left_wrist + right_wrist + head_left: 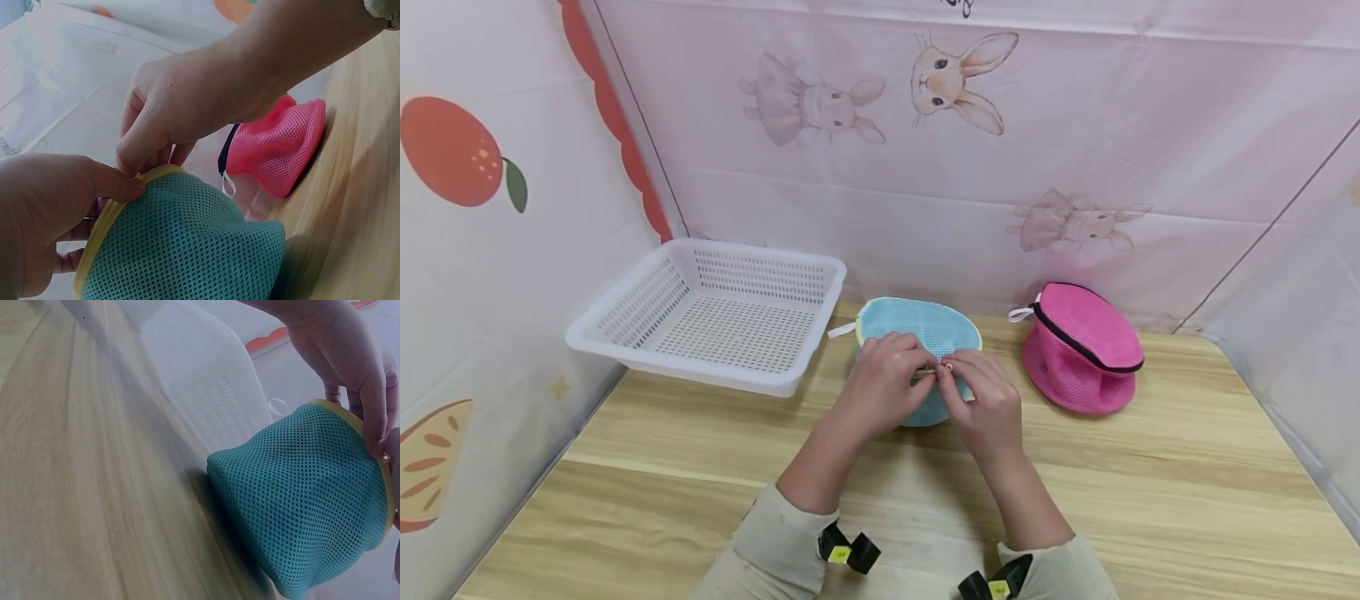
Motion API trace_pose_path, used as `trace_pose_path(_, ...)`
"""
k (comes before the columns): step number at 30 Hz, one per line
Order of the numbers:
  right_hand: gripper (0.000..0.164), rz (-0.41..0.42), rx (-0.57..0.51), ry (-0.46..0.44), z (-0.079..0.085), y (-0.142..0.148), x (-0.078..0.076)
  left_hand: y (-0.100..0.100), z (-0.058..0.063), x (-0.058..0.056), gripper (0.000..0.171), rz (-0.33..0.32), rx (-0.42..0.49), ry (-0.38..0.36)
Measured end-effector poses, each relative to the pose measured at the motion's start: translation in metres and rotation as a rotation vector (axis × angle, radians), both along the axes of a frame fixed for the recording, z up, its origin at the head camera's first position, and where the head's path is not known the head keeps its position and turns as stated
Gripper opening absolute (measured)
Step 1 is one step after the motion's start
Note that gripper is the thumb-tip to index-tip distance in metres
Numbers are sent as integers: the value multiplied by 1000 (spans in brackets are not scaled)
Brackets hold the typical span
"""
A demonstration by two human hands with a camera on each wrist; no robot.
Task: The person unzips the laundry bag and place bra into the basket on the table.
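A blue-green mesh bag with a yellow zippered rim stands on the table in front of me. My left hand pinches its rim, thumb on the near side in the left wrist view. Right beside it, my right hand pinches a small gold zipper pull at the rim. The fingertips of both hands nearly meet there. In the right wrist view the bag bulges below the rim, and the right hand is mostly cut off by the frame edge.
A white perforated plastic basket stands at the back left. To the right, a pink mesh bag with a black zipper and white loop sits near the rear edge of the wooden table. Printed cloth walls border the table.
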State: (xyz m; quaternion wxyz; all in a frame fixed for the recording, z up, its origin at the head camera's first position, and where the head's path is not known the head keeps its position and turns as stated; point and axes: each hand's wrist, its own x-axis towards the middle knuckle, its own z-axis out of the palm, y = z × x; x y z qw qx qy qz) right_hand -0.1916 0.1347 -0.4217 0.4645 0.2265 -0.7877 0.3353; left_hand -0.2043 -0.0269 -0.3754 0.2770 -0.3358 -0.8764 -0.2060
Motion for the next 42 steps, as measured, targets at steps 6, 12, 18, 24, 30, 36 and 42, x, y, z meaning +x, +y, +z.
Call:
trace_pose_path(6, 11, -3, -3, -36, -1, 0, -1, -1, -1, 0, 4, 6, -5, -5)
trace_pose_path(12, 13, -6, -6, -41, -1, -1, 0, -1, -1, 0, 4, 8, -4, -13)
trace_pose_path(18, 14, 3, -19, -28, 0, -1, 0, 0, 0, 1, 5, 2, -7, -13)
trace_pose_path(24, 13, -2, -10, 11, -1, 0, -1, 0, 1, 1, 6, -13, 3, -43)
trace_pose_path(30, 14, -10, 2, -22, 0, 1, 1, -1, 1, 1, 6, -19, 10, -55)
trace_pose_path(36, 13, -26, 19, -28, -2, 4, 0, -2, 0, 0, 6, -19, 7, -59)
trace_pose_path(42, 12, -31, 42, -33, -2, 4, 1, -3, -1, 0, 6, -17, 2, -62)
